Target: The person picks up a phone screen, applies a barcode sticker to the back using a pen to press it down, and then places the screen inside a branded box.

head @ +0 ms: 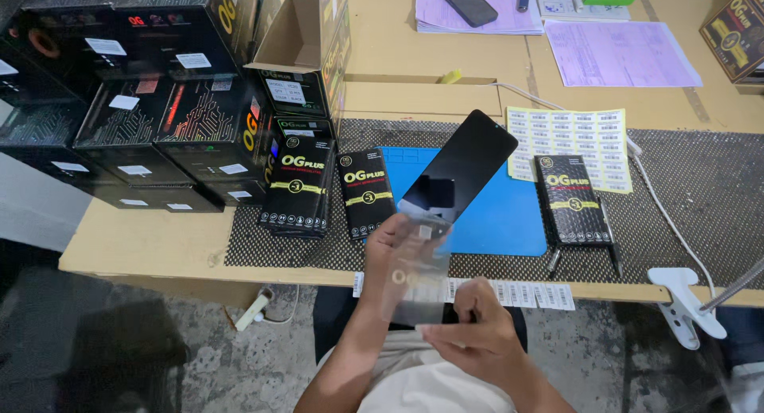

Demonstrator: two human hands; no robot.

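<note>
Head view, left hand (395,250) gripping black screen panel (461,170), right hand (469,333) pinching its clear sleeve (415,282)

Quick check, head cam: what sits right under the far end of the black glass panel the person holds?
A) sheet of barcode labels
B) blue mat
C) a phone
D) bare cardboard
B: the black glass panel, held by the left hand in a clear sleeve that the right hand pinches, lies over the blue mat; the label sheet is to the side.
</note>
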